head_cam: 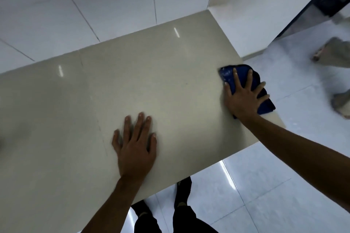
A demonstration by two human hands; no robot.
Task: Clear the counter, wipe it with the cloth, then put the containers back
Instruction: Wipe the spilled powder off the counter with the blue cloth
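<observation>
white tiled wall behind, glossy white tiled floor below, a pale beige counter running between them. the blue cloth is bunched at the counter's right end, right at the edge, part of it seeming to overhang the side. it is pressed flat under the right hand, fingers spread wide and extended over the fabric, not curled round it; the hold is by downward pressure, not a grasp. the left hand is laid palm down on bare counter near the front edge, well apart from the cloth, fingers open and splayed, nothing held, apparently as a brace. no containers are seen anywhere on the visible counter, so clearing is judged done and wiping is the step in hand. the cloth sits at the far right limit of the surface, so the next move is judged to call for a stroke drawn back leftward across the top, pressure kept even so the cloth is not dropped off the edge. the left hand would have to be lifted or shifted once the stroke reaches it. where the containers were put cannot be told. another person's feet, blurred, are seen on the floor at far right.
</observation>
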